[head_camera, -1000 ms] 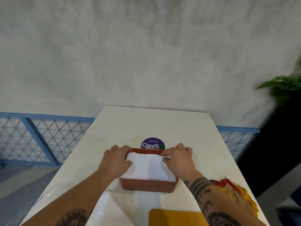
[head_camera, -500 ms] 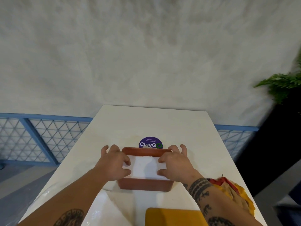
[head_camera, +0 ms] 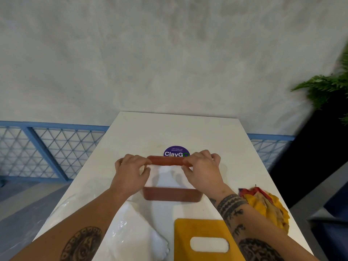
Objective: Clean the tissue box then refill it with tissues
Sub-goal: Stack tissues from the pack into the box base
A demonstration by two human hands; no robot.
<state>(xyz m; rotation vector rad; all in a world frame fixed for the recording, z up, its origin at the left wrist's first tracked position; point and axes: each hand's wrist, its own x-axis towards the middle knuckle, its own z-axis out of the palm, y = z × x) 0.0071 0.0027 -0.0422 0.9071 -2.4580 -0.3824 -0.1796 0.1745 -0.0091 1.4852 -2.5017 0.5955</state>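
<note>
terracotta tissue box [head_camera: 170,195], white tissues [head_camera: 167,178], mustard lid [head_camera: 205,230].

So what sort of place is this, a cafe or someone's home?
Probably a cafe, canteen or shared pantry: a white table bearing a round ClayGo sticker, a red tissue box stocked with tissues, and a blue lattice railing alongside.

We see a terracotta-red rectangular tissue box [head_camera: 170,196] standing upright and open-topped at the middle of the white table [head_camera: 169,132], its long sides running across our view. A stack of white folded tissues [head_camera: 167,178] lies flat inside, filling it almost to the rim. Nearer us and apart from the box, a mustard-yellow flat lid [head_camera: 203,228] with an oblong slot lies flat. Just left of it rests a clear plastic wrapper [head_camera: 131,232] holding more white tissues.
</note>
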